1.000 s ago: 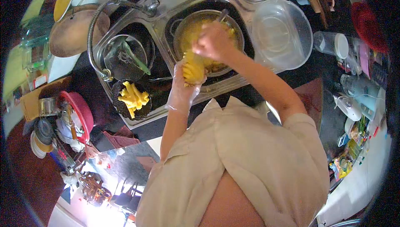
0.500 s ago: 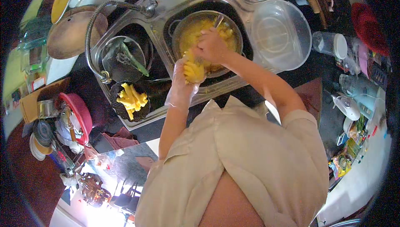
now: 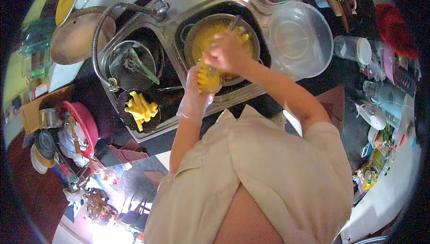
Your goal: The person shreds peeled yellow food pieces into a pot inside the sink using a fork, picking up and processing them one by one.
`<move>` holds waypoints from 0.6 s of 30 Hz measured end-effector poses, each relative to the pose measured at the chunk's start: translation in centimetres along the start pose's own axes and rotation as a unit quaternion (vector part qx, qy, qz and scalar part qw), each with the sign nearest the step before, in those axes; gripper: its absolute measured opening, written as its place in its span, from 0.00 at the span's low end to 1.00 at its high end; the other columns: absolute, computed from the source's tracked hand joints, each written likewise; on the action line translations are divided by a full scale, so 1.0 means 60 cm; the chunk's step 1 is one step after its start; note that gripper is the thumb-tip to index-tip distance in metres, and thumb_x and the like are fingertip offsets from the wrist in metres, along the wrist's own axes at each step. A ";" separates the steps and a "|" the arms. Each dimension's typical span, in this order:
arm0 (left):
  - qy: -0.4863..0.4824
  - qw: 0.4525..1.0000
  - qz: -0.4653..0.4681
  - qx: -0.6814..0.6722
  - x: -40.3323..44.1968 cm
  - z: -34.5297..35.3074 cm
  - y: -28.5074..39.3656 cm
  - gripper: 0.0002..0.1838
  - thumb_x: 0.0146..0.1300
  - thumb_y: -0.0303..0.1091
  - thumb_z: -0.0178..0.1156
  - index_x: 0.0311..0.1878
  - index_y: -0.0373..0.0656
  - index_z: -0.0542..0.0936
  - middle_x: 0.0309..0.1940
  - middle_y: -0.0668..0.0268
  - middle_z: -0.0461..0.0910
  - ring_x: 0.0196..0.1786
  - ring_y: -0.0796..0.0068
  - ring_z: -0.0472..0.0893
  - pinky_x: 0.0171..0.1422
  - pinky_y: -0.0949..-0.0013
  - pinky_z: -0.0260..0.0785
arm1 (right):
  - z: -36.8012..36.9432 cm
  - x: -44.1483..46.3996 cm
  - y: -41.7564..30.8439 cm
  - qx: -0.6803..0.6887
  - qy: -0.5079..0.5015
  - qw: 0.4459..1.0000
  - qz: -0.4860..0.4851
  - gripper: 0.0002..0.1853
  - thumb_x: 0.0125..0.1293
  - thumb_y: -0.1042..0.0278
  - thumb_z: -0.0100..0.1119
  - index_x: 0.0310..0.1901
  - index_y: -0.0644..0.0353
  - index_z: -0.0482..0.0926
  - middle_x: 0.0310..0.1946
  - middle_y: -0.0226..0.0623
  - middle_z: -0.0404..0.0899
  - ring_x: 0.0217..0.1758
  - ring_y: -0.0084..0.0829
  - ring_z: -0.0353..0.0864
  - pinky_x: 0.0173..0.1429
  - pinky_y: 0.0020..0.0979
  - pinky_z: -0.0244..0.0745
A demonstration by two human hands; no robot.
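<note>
A clear plastic glove covers my left hand, which is closed round a yellow carved fruit, likely pineapple. Just above it, my right hand grips a tool whose handle sticks up past the fist; its working end is hidden. Both hands are over the near side of a metal pot in the right sink basin, with yellow pieces inside. Left of my left hand, yellow strips lie on a dark perforated dish.
A clear plastic tub stands right of the basin. The left basin holds a metal bowl with a green-handled utensil. A flexible faucet arches over that side. A pink basin of dishes is at left.
My right hand has shifted slightly up and back down around the fruit. My left hand keeps its hold with little movement.
</note>
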State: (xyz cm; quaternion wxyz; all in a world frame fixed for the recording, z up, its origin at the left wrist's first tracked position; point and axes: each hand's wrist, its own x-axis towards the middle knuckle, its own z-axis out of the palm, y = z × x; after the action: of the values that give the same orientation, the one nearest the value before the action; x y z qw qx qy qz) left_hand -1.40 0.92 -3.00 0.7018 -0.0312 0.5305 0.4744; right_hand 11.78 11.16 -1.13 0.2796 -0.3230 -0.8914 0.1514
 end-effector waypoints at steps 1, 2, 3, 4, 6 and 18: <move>0.009 0.997 0.054 0.052 -0.007 -0.006 -0.005 0.12 0.59 0.46 0.55 0.41 0.51 0.76 0.34 0.67 0.80 0.34 0.67 0.80 0.33 0.62 0.73 | -0.002 -0.008 -0.022 0.026 -0.008 1.000 -0.005 0.19 0.56 0.54 0.57 0.14 0.57 0.78 0.18 0.35 0.76 0.36 0.37 0.76 0.44 0.41 0.66; 0.023 0.989 0.106 0.104 -0.016 -0.011 -0.010 0.12 0.59 0.46 0.55 0.41 0.51 0.76 0.33 0.67 0.80 0.33 0.67 0.80 0.33 0.63 0.73 | 0.016 -0.019 -0.017 0.026 -0.007 1.000 -0.001 0.19 0.56 0.54 0.57 0.14 0.57 0.78 0.18 0.35 0.76 0.36 0.37 0.76 0.44 0.41 0.66; 0.020 0.999 0.028 0.014 -0.033 0.022 0.018 0.13 0.60 0.47 0.55 0.42 0.51 0.76 0.34 0.67 0.80 0.34 0.67 0.80 0.33 0.63 0.73 | 0.046 -0.025 0.007 -0.003 0.028 1.000 0.011 0.19 0.56 0.54 0.57 0.14 0.56 0.78 0.18 0.35 0.76 0.35 0.38 0.76 0.44 0.41 0.66; 0.021 0.995 -0.053 -0.078 -0.050 0.039 0.031 0.14 0.60 0.48 0.54 0.44 0.51 0.75 0.36 0.67 0.80 0.35 0.67 0.80 0.33 0.64 0.73 | 0.059 -0.022 0.020 -0.026 0.058 0.998 0.024 0.19 0.56 0.54 0.57 0.14 0.56 0.78 0.17 0.35 0.75 0.34 0.38 0.76 0.43 0.42 0.66; 0.006 0.996 -0.066 -0.054 -0.075 0.036 0.029 0.16 0.60 0.49 0.54 0.45 0.51 0.75 0.37 0.67 0.79 0.37 0.68 0.80 0.34 0.64 0.73 | 0.053 -0.029 0.040 -0.036 0.036 0.997 0.065 0.18 0.55 0.54 0.57 0.14 0.57 0.78 0.17 0.36 0.75 0.33 0.39 0.76 0.43 0.42 0.66; -0.022 0.994 -0.058 -0.092 -0.074 0.037 0.043 0.14 0.59 0.44 0.58 0.44 0.49 0.75 0.37 0.66 0.79 0.34 0.65 0.80 0.33 0.60 0.74 | 0.031 -0.020 0.028 -0.051 0.036 0.997 0.041 0.17 0.54 0.55 0.58 0.14 0.57 0.77 0.16 0.38 0.75 0.33 0.40 0.76 0.43 0.44 0.66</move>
State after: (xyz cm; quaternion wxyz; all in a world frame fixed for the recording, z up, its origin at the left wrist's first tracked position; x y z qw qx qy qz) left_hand -1.55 0.71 2.56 0.7339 -0.1161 0.4659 0.4805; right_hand 12.28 11.44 -3.85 0.2887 -0.3785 -0.8731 0.1055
